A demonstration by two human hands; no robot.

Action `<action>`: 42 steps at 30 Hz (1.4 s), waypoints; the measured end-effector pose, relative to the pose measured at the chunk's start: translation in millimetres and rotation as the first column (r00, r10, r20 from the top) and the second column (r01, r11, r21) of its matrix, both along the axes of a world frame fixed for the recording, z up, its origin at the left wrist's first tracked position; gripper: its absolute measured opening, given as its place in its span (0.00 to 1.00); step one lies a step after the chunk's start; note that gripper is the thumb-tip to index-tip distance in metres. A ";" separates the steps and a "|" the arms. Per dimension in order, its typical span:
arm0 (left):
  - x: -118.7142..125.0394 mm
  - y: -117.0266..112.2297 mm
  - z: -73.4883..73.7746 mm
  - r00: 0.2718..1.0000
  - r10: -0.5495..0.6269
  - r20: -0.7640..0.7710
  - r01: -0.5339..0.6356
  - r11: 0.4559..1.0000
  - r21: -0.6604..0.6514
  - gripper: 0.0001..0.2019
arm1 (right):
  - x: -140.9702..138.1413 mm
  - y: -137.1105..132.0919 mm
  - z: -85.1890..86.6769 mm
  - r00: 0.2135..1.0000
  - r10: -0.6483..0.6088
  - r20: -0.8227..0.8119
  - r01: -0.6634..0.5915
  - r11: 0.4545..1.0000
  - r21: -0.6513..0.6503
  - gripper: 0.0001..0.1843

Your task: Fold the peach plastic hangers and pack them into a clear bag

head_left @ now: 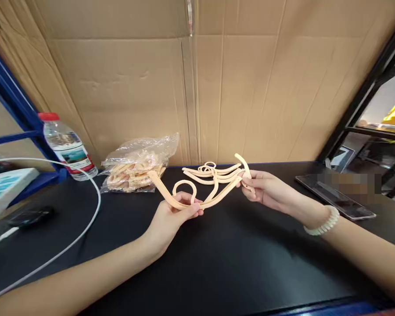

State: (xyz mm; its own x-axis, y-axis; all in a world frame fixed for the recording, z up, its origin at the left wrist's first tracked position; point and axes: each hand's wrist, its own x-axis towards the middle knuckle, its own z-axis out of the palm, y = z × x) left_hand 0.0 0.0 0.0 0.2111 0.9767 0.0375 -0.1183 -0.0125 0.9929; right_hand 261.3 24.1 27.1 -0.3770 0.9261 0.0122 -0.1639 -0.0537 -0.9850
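Observation:
Above the black table, my left hand (pixel 176 215) pinches a peach-coloured plastic hanger (pixel 220 198) at its middle, near the base of the round hook. My right hand (pixel 260 186) has its fingers closed on a short curved peach-coloured piece (pixel 245 164) at the hanger's right end. The piece's lower part shows small holes; whether it is joined to the hanger I cannot tell. Just behind, several more peach hangers (pixel 197 176) lie on the table. A clear plastic bag (pixel 136 164) full of peach-coloured parts sits to the left of them.
The black table (pixel 210 272) backs onto a cardboard wall (pixel 125 87). At left stand a red-capped water bottle (pixel 73 151) and a white box (pixel 11 188), with a white cable (pixel 94 210) curving past a black device (pixel 31 216). A phone (pixel 335 197) lies at right.

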 end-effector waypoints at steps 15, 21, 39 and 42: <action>-2.3 -1.7 -2.9 0.998 -0.008 -0.060 0.011 0.999 0.046 0.10 | 3.1 5.3 2.4 0.998 -0.021 -0.051 0.024 0.998 0.058 0.08; -5.2 0.0 0.5 0.990 -0.022 -0.141 0.039 0.992 0.119 0.10 | 12.4 8.9 -2.5 0.947 -0.292 0.131 0.272 0.950 0.154 0.12; -12.0 11.0 4.1 0.942 0.077 -0.326 0.026 0.953 0.302 0.07 | 9.5 2.2 0.9 0.992 -0.050 0.113 0.036 0.992 0.122 0.10; -10.8 10.7 5.1 0.941 0.127 -0.312 -0.019 0.945 0.326 0.07 | 14.4 5.3 -0.6 0.997 0.010 0.071 -0.013 0.999 0.045 0.09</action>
